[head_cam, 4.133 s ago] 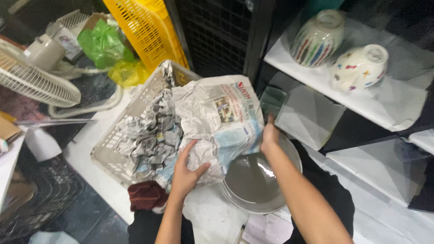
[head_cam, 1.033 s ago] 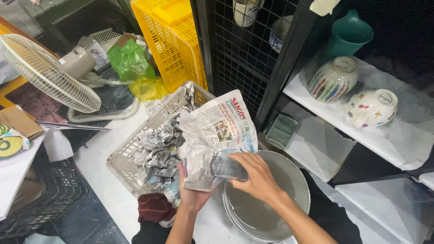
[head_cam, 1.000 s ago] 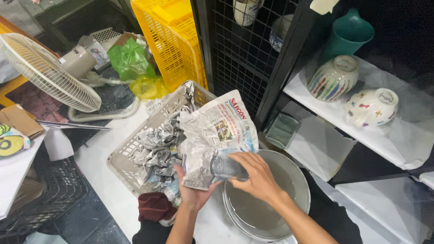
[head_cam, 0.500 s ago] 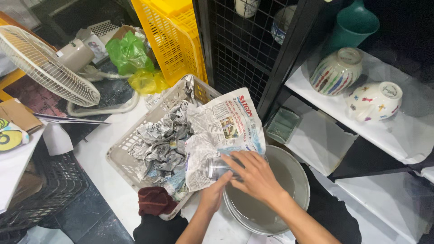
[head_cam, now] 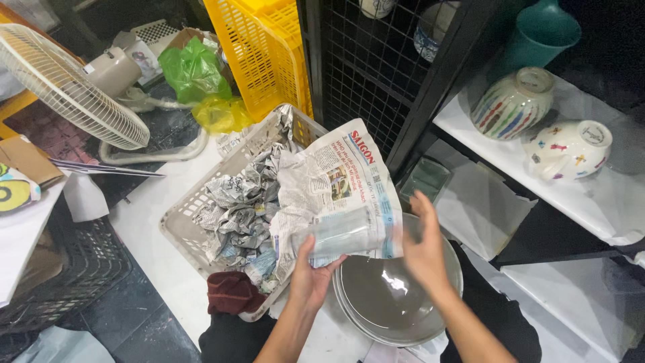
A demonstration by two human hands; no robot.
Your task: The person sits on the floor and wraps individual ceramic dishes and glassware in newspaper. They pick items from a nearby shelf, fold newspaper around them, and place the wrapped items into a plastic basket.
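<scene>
My left hand (head_cam: 310,277) grips a clear glass (head_cam: 338,234) lying on a crumpled sheet of newspaper (head_cam: 336,188), from below. My right hand (head_cam: 423,245) is open, fingers spread, just right of the glass and the paper's edge, not touching them. Beneath both hands lies a stack of grey glass plates (head_cam: 396,296). The newspaper sheet drapes over a pale plastic basket (head_cam: 185,232) filled with crumpled newspaper wads (head_cam: 242,205).
A yellow crate (head_cam: 265,50), green and yellow bags (head_cam: 195,70) and a white fan (head_cam: 64,84) lie behind the basket. On the right, a black shelf unit holds a striped vase (head_cam: 512,104), a dotted white bowl (head_cam: 568,149) and a teal jug (head_cam: 541,33). A dark red cloth (head_cam: 232,292) lies beside the basket.
My right hand has lifted off the glass and paper and drawn back to the right, fingers open. My left hand now holds the glass against the newspaper alone.
</scene>
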